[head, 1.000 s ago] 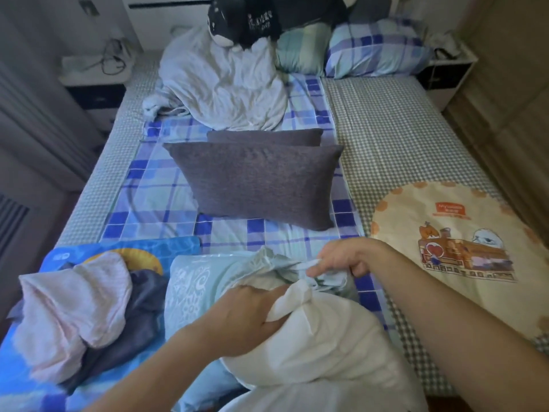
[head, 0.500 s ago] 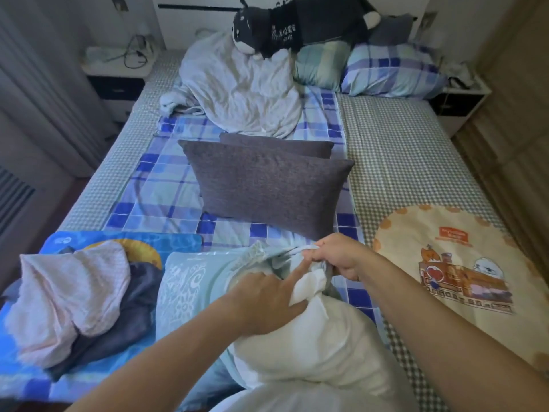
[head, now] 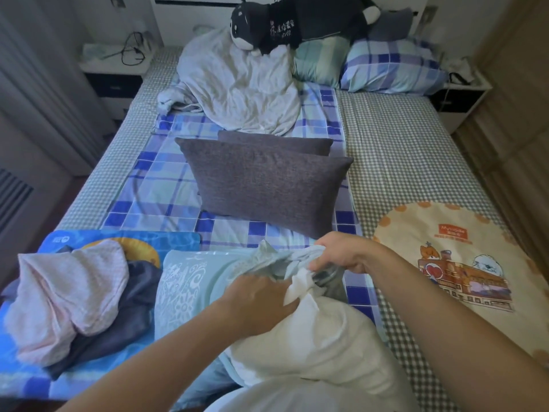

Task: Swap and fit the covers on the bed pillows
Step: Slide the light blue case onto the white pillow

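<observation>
We hold a white bare pillow (head: 312, 343) at the near edge of the bed (head: 395, 150), its top corner bunched at the mouth of a pale blue patterned cover (head: 190, 281); our left hand (head: 261, 301) curls round that white corner, pinching it tight, while our right hand (head: 341, 252), just beyond and touching the same spot, grips the gathered rim of the cover, fingers closed on the cloth; the cover lies flat, trailing left of the grip; beyond our hands lie two grey pillows (head: 267, 185); far left of the grip lies a heap of pink and dark clothes (head: 74, 295); to the right lies a cream cartoon-printed cover (head: 463, 263). We judge the corner is going in; best to keep the rim held wide and push the corner deep, so nothing bunches.
</observation>
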